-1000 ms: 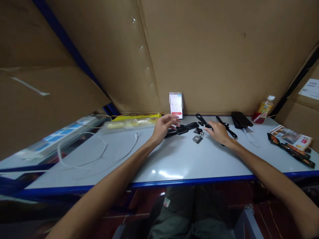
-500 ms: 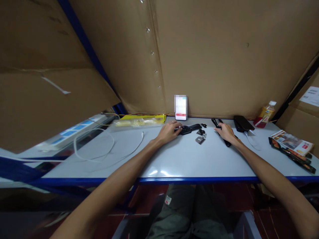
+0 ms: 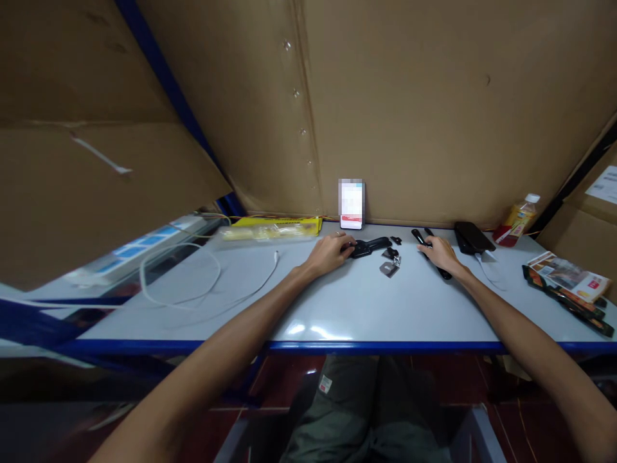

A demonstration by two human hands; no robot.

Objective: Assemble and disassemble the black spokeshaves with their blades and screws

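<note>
My left hand (image 3: 331,252) rests on the white table, its fingers closed on the left end of a black handled tool (image 3: 376,244). My right hand (image 3: 441,252) lies over a pair of black handles (image 3: 420,236), fingers closed round them; part of them shows below the palm. Between the hands lie a small black part (image 3: 396,240), another dark piece (image 3: 389,253) and a flat grey metal plate (image 3: 388,269). Behind them a lit phone (image 3: 351,204) leans upright against the cardboard.
A yellow packet (image 3: 274,228), a white cable (image 3: 219,273) and a power strip (image 3: 139,251) are on the left. To the right lie a black device (image 3: 473,238), a bottle (image 3: 518,222) and printed packets (image 3: 569,276). The table's blue edge (image 3: 385,346) runs in front.
The camera view has shifted slightly. Both hands stay at the same objects, and the things on the table show no clear movement.
</note>
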